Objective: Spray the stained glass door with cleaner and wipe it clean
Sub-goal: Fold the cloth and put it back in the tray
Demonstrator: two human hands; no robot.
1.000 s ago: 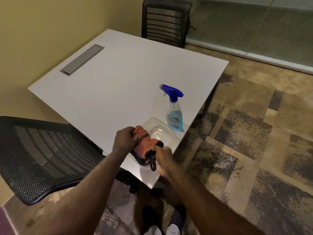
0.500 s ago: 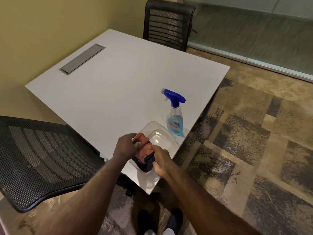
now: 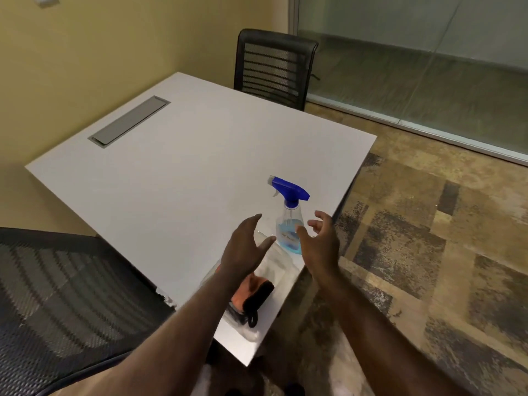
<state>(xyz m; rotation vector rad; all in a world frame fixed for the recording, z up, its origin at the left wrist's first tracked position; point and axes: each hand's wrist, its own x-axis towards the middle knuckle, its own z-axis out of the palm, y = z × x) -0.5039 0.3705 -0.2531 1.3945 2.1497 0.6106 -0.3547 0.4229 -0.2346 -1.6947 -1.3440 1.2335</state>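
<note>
Spray bottle (image 3: 290,224) btwn empty spread left hand (image 3: 243,247) & right hand (image 3: 321,238); cloth (image 3: 251,292) nearby.

Far surface (image 3: 177,172): bare, open to reach.
Near corner: spray bottle (image 3: 289,224) upright, clear tray (image 3: 274,267) holding cloth (image 3: 251,290).
Flanks: mesh chair (image 3: 57,295) left, open floor (image 3: 414,252) right.

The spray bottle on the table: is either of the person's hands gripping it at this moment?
No. The spray bottle stands upright on the table, with the open left hand and right hand on either side, not touching it.
</note>
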